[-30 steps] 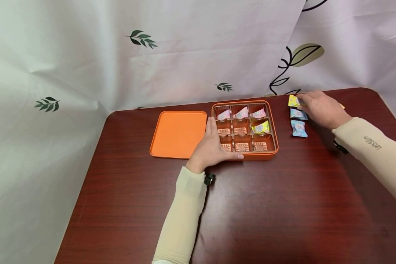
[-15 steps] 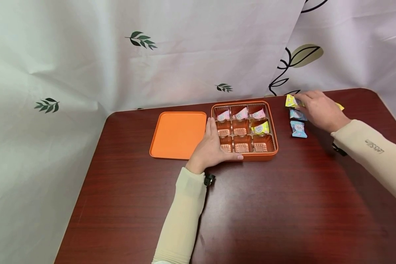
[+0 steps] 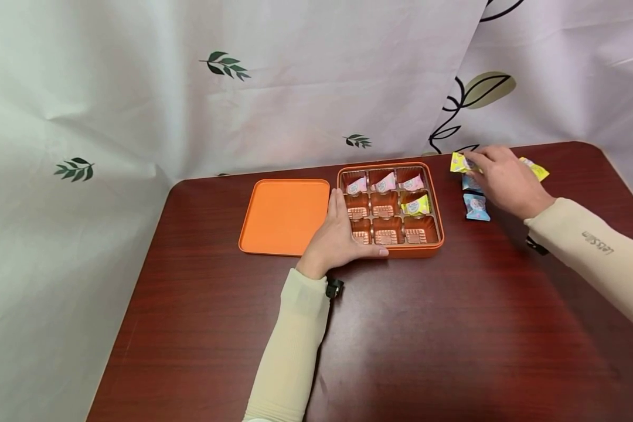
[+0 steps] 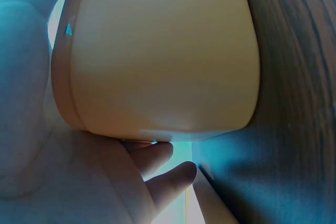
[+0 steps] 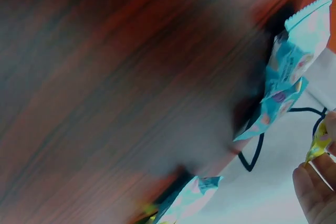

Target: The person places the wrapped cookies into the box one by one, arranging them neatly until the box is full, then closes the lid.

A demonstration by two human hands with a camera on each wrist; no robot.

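Yellow candy [image 3: 458, 163] hangs pinched in the fingertips of the right hand [image 3: 513, 181], right of the orange box [image 3: 417, 252] and near blue candies [image 3: 476, 207]. Three pink candies [image 3: 384, 183] sit in the box's far row; a second yellow candy [image 3: 418, 205] lies in the middle row's right compartment. The left hand [image 3: 334, 239], fingers straight, touches the box's left side, thumb stretched along its near side.

dark red wood-grain table [image 3: 427, 328] | pale cloth backdrop [image 3: 316, 35] | green leaf prints [image 3: 229, 60]
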